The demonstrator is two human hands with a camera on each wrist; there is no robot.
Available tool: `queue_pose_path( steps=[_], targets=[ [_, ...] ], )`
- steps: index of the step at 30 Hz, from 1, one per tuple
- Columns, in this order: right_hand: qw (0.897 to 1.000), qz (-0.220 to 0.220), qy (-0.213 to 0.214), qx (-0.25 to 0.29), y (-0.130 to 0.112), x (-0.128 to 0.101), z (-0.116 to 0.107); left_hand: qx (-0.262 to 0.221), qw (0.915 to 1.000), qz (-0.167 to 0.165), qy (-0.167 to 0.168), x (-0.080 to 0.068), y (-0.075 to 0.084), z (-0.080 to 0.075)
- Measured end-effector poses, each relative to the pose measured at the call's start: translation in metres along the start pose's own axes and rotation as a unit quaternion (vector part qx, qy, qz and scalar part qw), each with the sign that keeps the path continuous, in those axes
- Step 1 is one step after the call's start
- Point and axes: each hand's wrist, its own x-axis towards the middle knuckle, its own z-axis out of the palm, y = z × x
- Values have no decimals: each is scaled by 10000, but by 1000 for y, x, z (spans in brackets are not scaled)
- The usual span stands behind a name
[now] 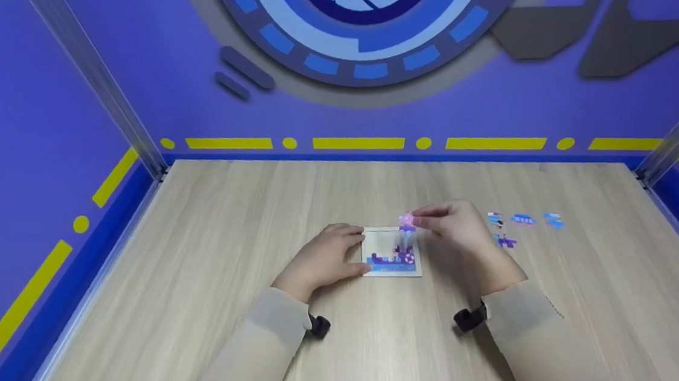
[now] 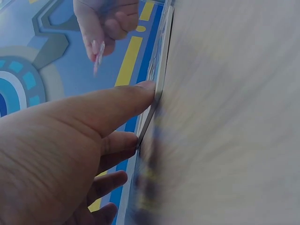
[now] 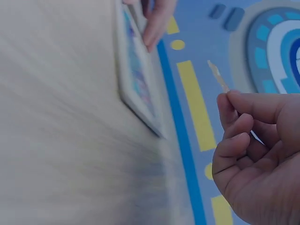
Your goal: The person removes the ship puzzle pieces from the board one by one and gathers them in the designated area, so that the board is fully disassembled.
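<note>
A small white puzzle frame (image 1: 390, 272) lies on the wooden table (image 1: 201, 252), with several purple and blue pieces set inside it. My left hand (image 1: 326, 261) holds the frame's left edge, thumb and fingers curled against it; the thumb (image 2: 126, 103) presses the frame (image 2: 157, 89) in the left wrist view. My right hand (image 1: 457, 224) hovers just above the frame's far right corner and pinches a pink puzzle piece (image 1: 407, 220) between thumb and forefinger. The piece (image 3: 218, 76) shows edge-on in the right wrist view, beside the frame (image 3: 136, 79).
Several loose blue and purple puzzle pieces (image 1: 522, 219) lie on the table to the right of my right hand. Purple walls with yellow stripes (image 1: 358, 143) enclose the table on three sides, with metal posts (image 1: 83, 61) at the corners.
</note>
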Motion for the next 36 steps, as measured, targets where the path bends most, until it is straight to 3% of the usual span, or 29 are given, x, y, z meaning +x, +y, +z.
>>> queue_pose_path(
  steps=[3,6,11,22,26,36],
  targets=[
    [9997,-97,-56,228,1,-2,-11,0,10000,14,28,-2,-2,0],
    [9954,-185,-164,922,5,-3,-24,-31,10000,35,31,-3,-3,1],
    [9745,91,-272,2224,10,-9,-53,-26,10000,17,23,-3,-3,3],
    [9555,267,-436,2906,28,-26,-124,22,9999,119,45,-2,-3,3],
    [9593,490,-458,2743,37,-27,-143,-1,10000,43,10,-2,-3,2],
    [9840,1063,-183,1422,62,-27,-176,18,10000,82,-18,-1,-2,1]
  ],
)
